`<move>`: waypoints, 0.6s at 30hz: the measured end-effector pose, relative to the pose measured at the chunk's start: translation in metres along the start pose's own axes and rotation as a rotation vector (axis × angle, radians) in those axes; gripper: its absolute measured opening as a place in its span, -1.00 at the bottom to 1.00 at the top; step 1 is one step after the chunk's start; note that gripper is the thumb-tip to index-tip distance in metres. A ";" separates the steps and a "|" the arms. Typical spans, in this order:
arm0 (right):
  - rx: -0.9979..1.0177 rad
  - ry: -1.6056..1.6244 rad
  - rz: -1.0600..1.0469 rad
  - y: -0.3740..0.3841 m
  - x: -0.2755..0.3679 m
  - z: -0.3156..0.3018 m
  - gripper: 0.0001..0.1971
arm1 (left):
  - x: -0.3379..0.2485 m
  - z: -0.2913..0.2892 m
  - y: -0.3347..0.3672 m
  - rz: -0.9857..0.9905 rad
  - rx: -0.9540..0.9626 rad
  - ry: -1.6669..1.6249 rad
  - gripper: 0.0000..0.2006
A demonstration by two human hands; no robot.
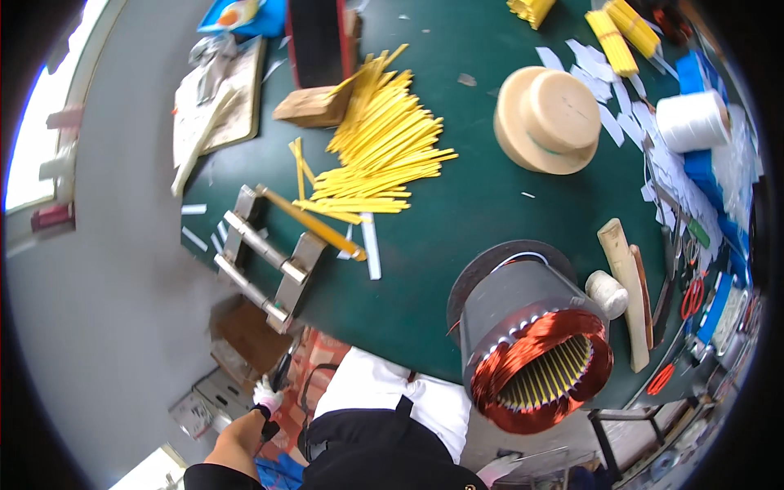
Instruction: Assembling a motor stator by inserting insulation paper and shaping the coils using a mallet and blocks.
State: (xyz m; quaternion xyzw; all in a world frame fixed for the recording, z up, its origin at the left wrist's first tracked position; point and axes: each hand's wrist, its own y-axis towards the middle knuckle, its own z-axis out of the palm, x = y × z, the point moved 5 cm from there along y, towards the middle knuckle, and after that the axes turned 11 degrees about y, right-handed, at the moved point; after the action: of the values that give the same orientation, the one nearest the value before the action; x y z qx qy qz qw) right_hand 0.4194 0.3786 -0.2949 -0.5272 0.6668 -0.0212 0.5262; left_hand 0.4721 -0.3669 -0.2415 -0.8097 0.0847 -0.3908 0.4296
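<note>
My left hand (267,395), in a white glove, hangs low beside the table, next to a dark object (282,371). It is too small to tell whether the fingers grip that object. My right hand (500,468) is a pale blur at the lower edge, its fingers unclear, below the table's front edge. Nearest to it on the table is a motor stator (523,302) with a grey housing, red copper windings and yellow slot strips. A metal frame with rollers (265,253) stands at the table's left front. Beyond it lies a loose pile of yellow strips (380,139).
A cream stepped round block (559,110) stands on the green table (425,269). At right are a wooden paddle (625,286), white thread spools (692,120), red-handled scissors (692,296) and white paper slips (682,192). A cardboard box (253,331) sits below the left edge.
</note>
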 end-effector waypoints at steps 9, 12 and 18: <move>0.393 1.378 0.471 -0.074 0.172 0.021 -0.56 | -0.004 0.013 0.073 -0.146 0.034 -0.410 -0.43; 0.498 1.313 0.316 -0.092 0.199 0.072 -0.53 | -0.047 -0.004 0.110 0.138 -0.056 -0.183 -0.46; 0.247 0.575 -0.673 -0.054 0.203 0.125 -0.62 | -0.126 -0.045 0.089 0.389 -0.202 -0.275 -0.68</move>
State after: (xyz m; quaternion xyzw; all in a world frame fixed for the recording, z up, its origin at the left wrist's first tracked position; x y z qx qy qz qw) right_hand 0.5690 0.2732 -0.4572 -0.6205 0.5700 -0.4155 0.3427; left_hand 0.3718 -0.3906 -0.3652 -0.8624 0.2182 -0.1764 0.4213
